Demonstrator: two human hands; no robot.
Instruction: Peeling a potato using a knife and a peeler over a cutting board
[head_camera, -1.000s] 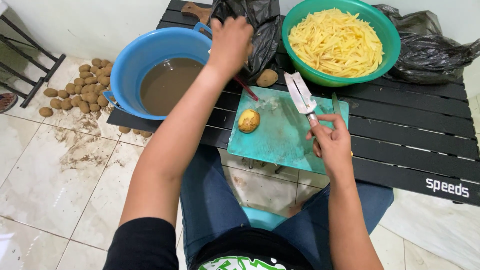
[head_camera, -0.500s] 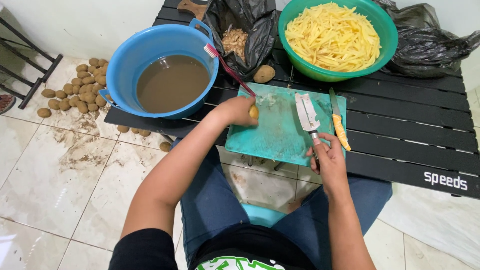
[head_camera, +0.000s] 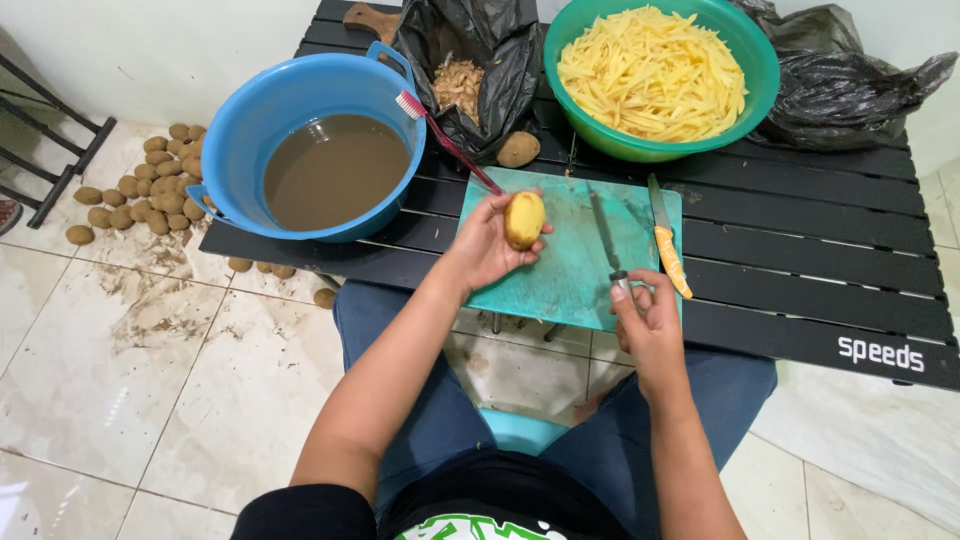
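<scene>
L hand (head_camera: 487, 243) now lifts peeled potato (head_camera: 524, 219) off cutting board (head_camera: 570, 270); knife (head_camera: 606, 232) turned edge-on.

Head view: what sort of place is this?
Probably a home food-prep corner: a slatted black table on a tiled floor, unpeeled potatoes piled beside it, and a green bowl of cut potato strips.

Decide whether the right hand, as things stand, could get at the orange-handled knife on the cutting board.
Probably yes: the orange-handled knife lies uncovered just beside the right hand, though that hand already holds a cleaver.
</scene>
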